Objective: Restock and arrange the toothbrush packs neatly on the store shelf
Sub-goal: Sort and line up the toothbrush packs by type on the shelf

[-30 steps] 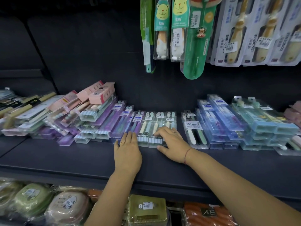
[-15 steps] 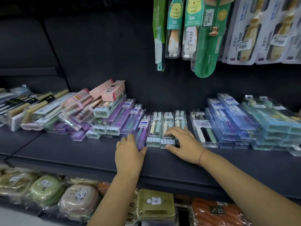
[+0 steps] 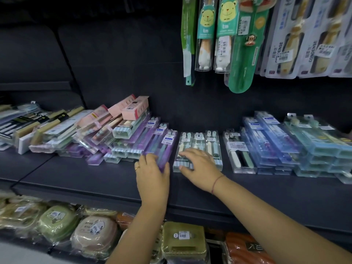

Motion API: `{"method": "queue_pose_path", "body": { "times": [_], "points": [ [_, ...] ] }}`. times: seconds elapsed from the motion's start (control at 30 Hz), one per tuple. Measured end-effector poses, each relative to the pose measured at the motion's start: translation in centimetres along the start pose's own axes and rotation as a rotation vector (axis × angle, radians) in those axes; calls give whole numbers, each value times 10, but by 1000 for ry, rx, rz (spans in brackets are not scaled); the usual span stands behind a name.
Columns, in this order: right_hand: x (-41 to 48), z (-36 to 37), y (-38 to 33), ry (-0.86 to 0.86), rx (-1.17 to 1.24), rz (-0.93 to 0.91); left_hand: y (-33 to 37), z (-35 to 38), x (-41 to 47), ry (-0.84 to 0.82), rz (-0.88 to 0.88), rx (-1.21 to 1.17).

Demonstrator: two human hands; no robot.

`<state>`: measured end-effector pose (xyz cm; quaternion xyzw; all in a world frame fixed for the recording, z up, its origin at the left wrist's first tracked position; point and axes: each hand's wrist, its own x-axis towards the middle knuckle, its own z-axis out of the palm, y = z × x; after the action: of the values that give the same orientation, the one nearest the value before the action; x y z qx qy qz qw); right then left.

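Left hand (image 3: 152,176) is gripping the near end of the purple toothbrush pack (image 3: 168,145), fingers curling over its top, thumb at its right edge; the pack is lying on the shelf (image 3: 85,180) at the hand's 12 o'clock. Right hand (image 3: 199,166) is resting open, fingers spread, on the white-green packs (image 3: 213,147) at 3 o'clock of the purple one; blue packs (image 3: 266,145) are sitting stacked further toward 3 o'clock.

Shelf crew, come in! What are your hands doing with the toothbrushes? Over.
Left hand grips near end of purple toothbrush pack. Right hand spread on mint-and-cream toothbrush packs. Nothing blocking; pink boxes sit crooked farther left.
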<state>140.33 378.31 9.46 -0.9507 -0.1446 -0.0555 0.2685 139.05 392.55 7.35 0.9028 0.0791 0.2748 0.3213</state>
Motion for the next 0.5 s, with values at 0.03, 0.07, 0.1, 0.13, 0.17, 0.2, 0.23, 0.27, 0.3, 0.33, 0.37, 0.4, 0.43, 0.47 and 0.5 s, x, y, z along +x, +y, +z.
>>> {"method": "queue_pose_path", "body": {
  "times": [0.03,0.07,0.1,0.13,0.17,0.2,0.23,0.27,0.3,0.33,0.37,0.4,0.43,0.47,0.5],
  "points": [
    [1,1,1,-31,-59,28,0,3,1,-61,1,-2],
    [1,3,2,-51,-106,48,-1,5,2,-112,21,-1],
    [-1,4,4,-61,-138,60,-1,8,2,-153,54,8],
    [-4,4,6,-61,-162,65,-2,10,2,-182,90,35],
    [-7,5,9,-54,-183,68,-2,12,2,-186,133,78],
    [-10,6,11,-40,-207,74,-1,14,2,-173,177,123],
    [-13,6,15,-20,-236,90,1,16,2,-171,217,152],
    [-17,5,20,1,-263,114,4,19,1,-203,251,165],
    [-20,4,24,19,-279,142,7,22,0,-257,286,175],
    [-23,3,30,27,-279,163,9,25,0,-312,320,200],
    [-26,2,35,28,-268,169,11,28,-1,-358,347,235],
    [-28,1,39,22,-249,161,11,30,-1,-383,362,264],
    [-29,0,42,20,-229,143,11,31,-1,-394,365,277],
    [-30,0,44,25,-209,124,10,31,-1,-394,366,276],
    [-30,0,46,38,-191,105,10,30,-1,-390,368,272]
  ]
}}
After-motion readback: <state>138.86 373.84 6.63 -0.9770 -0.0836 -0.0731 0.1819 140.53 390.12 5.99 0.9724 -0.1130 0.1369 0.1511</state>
